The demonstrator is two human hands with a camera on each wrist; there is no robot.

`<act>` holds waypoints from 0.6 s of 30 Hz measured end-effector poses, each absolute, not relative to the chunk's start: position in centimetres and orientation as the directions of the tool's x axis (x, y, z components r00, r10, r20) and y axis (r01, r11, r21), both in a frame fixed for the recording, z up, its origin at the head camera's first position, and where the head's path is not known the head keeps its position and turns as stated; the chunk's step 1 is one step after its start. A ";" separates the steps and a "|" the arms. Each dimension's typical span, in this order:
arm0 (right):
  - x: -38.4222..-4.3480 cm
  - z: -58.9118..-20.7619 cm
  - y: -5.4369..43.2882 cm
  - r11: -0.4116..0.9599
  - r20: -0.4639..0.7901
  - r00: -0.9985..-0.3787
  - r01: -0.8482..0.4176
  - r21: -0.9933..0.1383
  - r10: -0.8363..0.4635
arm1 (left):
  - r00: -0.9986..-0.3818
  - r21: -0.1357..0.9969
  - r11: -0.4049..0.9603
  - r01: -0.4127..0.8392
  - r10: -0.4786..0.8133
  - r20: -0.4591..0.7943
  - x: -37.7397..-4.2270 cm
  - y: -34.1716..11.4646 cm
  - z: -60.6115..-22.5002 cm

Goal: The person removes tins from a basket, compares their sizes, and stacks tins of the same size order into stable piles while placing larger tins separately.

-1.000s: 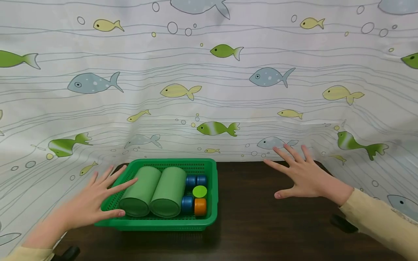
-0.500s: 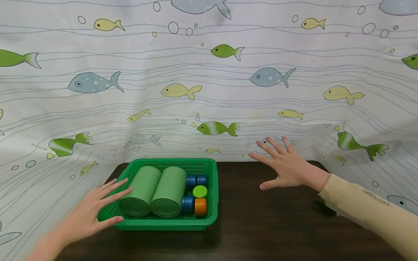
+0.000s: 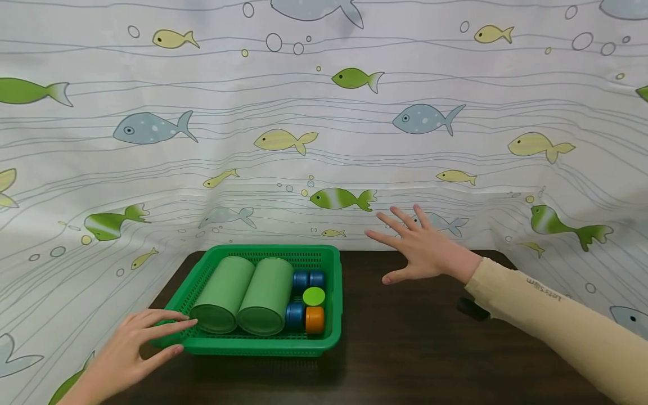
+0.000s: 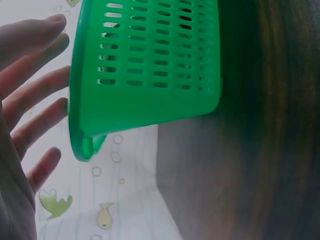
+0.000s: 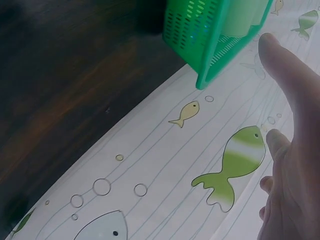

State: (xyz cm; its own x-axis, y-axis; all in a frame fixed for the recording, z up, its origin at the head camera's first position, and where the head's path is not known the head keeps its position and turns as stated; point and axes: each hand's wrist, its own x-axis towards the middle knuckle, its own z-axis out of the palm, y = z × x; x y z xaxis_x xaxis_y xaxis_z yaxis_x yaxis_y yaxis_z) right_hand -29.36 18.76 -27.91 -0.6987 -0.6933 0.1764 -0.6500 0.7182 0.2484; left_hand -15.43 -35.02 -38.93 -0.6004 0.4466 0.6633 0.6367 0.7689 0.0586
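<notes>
A green plastic basket (image 3: 331,315) with slotted walls stands on the dark table. Two light green cylinders (image 3: 225,289) lie side by side in its left part. To their right are several small blue jars (image 3: 295,316), an orange one (image 3: 315,319) and a round lime-green lid (image 3: 314,296). My left hand (image 3: 129,346) is at the basket's front left corner, fingers stretched toward the rim, thumb apart. In the left wrist view its fingertips (image 4: 61,106) are right at the rim. My right hand (image 3: 422,247) hovers over the table right of the basket, fingers spread, holding nothing.
A dark wood table (image 3: 405,337) extends right of the basket and in front of it. A white curtain (image 3: 324,163) printed with fish hangs behind the table and along both sides.
My left hand has come down to the basket's front left corner, its fingers drawing closer together. The right hand has moved left toward the basket, still spread. The basket stays in place.
</notes>
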 end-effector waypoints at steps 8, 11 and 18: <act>-30.3 -27.5 16.9 0.703 0.173 -0.682 -0.676 0.221 -0.710 | -0.617 0.161 0.725 0.670 0.422 0.665 -15.3 -34.7 -40.2; -30.7 -27.6 16.3 0.701 0.165 -0.683 -0.678 0.219 -0.712 | -0.626 0.188 0.711 0.677 0.423 0.655 -15.4 -34.5 -40.3; -31.9 -27.7 14.7 0.711 0.144 -0.698 -0.670 0.211 -0.701 | -0.634 0.201 0.706 0.679 0.426 0.646 -15.3 -34.2 -39.8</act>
